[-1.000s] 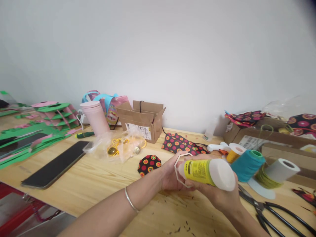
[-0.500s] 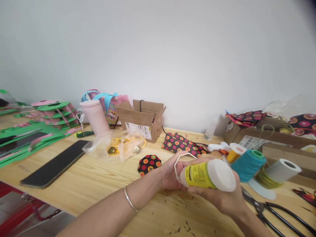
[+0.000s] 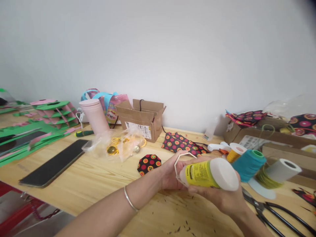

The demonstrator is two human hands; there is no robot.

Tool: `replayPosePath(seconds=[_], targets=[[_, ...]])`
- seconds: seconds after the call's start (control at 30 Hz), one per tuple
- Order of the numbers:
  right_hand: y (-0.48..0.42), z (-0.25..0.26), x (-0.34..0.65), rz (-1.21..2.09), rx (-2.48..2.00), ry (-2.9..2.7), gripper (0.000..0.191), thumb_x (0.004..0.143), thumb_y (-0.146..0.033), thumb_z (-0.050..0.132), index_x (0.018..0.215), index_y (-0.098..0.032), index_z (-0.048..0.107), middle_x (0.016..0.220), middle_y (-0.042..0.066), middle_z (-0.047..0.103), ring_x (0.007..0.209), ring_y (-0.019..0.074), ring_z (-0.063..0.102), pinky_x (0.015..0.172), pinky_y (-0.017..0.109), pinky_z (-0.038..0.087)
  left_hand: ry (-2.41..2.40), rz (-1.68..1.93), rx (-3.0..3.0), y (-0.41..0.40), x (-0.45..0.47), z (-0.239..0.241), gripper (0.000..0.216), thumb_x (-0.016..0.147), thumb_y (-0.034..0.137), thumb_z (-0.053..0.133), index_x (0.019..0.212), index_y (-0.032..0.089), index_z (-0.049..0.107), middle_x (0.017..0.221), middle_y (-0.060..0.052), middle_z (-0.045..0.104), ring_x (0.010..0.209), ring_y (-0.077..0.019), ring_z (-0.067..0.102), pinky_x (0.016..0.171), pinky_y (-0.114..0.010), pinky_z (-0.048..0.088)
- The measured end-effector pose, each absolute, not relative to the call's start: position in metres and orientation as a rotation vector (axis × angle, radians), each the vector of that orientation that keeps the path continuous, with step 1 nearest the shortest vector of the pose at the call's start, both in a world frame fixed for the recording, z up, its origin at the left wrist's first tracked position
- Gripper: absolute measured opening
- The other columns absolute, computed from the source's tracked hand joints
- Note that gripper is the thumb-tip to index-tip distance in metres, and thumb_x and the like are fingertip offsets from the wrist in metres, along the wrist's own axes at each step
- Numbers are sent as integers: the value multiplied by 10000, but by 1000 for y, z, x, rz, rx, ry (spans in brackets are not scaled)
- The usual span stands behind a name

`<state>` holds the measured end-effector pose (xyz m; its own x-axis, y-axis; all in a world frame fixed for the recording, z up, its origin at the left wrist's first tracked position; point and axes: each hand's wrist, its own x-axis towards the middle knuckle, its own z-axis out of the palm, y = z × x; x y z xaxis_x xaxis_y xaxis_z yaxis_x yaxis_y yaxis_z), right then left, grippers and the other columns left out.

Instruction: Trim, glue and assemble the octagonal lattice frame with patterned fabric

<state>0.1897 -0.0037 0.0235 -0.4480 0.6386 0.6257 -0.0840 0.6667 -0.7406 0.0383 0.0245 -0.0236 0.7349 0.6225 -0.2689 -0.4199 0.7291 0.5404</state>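
My right hand (image 3: 219,197) is closed around a white glue bottle (image 3: 201,173) with a yellow label, tilted so its base faces me and its tip points down and left. My left hand (image 3: 171,172) holds a thin white octagonal frame (image 3: 176,163) beside the bottle's tip; the bottle hides part of the frame and the fingers. Whether the tip touches the frame I cannot tell. Left of my left wrist, an octagonal patterned fabric piece (image 3: 149,164) lies flat on the wooden table (image 3: 103,184).
Black-handled scissors (image 3: 261,207) lie at the right, near thread spools (image 3: 249,165). Patterned fabric (image 3: 182,144) and a cardboard box (image 3: 140,120) stand behind my hands. To the left are a plastic bag (image 3: 98,144), a pink tumbler (image 3: 94,117) and a black phone (image 3: 54,163).
The glue bottle's base has shifted slightly to the right with my right hand. My left hand and the frame stay almost in place.
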Motion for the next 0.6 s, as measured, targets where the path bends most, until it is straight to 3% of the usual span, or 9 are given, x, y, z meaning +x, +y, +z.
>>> replayPosePath(seconds=[0.13,0.33,0.5,0.6], targets=[[-2,21,191,913,-484,-1844,449,552,-126,770,915,-328,599,746,-80,670,622,128,625,578,180,527,459,589,470,24,38,-23,520,711,532,425,977,123,605,812,-85,689,748,-217,616,672,-306,434],[0,13,190,872,-648,-1746,425,535,-123,762,898,-295,624,829,-39,682,715,179,651,681,276,548,489,593,440,22,41,-15,417,707,480,459,900,143,614,729,-53,680,629,-181,608,543,-280,447],[0,6,187,943,-747,-1575,349,538,-170,757,852,-256,632,769,-14,693,631,181,657,528,247,562,516,574,426,21,43,-11,353,696,440,522,861,140,609,662,-17,646,575,-151,590,509,-260,444],[-1,7,186,963,-734,-1560,347,520,-161,763,832,-244,634,735,-14,695,615,185,658,521,252,568,538,586,428,20,43,-8,342,693,436,518,843,142,611,668,-22,650,574,-154,592,502,-263,446]])
